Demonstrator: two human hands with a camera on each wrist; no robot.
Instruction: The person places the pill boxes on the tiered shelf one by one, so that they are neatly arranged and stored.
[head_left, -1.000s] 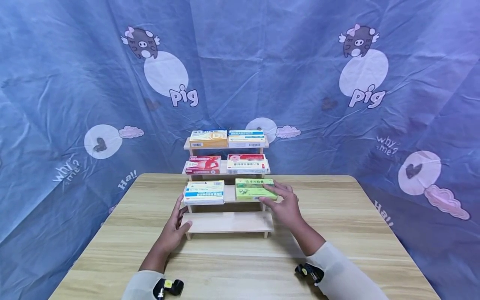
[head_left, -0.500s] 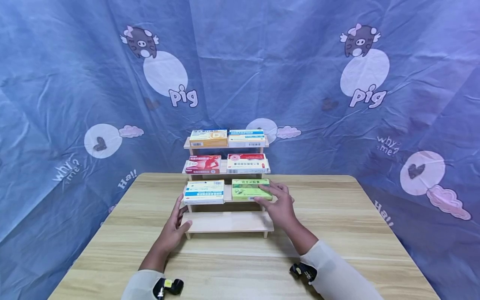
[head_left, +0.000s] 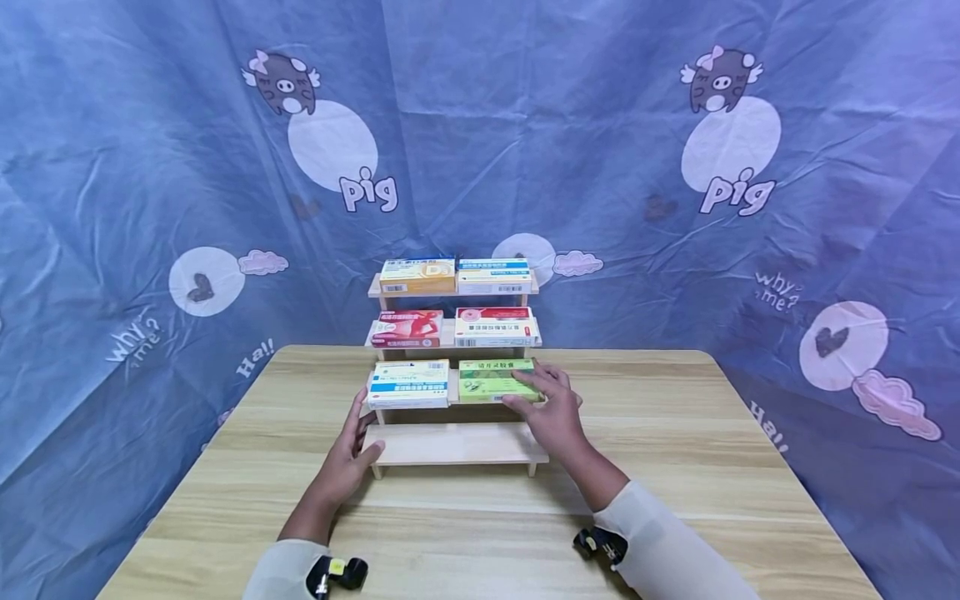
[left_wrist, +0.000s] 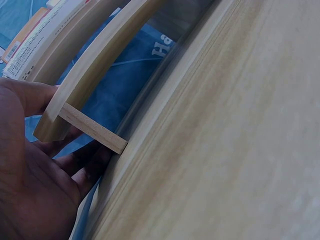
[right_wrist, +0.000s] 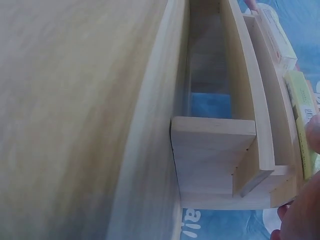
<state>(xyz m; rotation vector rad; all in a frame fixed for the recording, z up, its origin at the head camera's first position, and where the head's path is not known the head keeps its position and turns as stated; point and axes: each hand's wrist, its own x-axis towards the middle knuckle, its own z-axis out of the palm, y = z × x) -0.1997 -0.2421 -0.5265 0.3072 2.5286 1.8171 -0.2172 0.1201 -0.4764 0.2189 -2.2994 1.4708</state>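
In the head view, a stepped wooden display rack [head_left: 453,443] holds several medicine boxes, two side by side on each of its three upper steps; its lowest step is bare. My left hand [head_left: 343,469] grips the rack's left end, thumb on the lowest step and fingers along the side. The left wrist view shows the thumb at the step's end and the other fingers beside the leg [left_wrist: 92,127]. On the third step down, my right hand [head_left: 558,419] holds a green medicine box [head_left: 487,379] at its right end, thumb at the front edge. A blue-and-white medicine box [head_left: 405,386] lies to its left.
Higher up are a red box [head_left: 407,328], a red-and-white box [head_left: 495,327], an orange-and-white box [head_left: 416,275] and another blue-and-white box [head_left: 495,277]. The rack stands on a wood-grain table [head_left: 480,533] before a blue printed cloth [head_left: 525,125].
My right hand has slid the green medicine box left along its step, narrowing the gap to the blue-and-white box. My left hand has stayed at the rack's left end.
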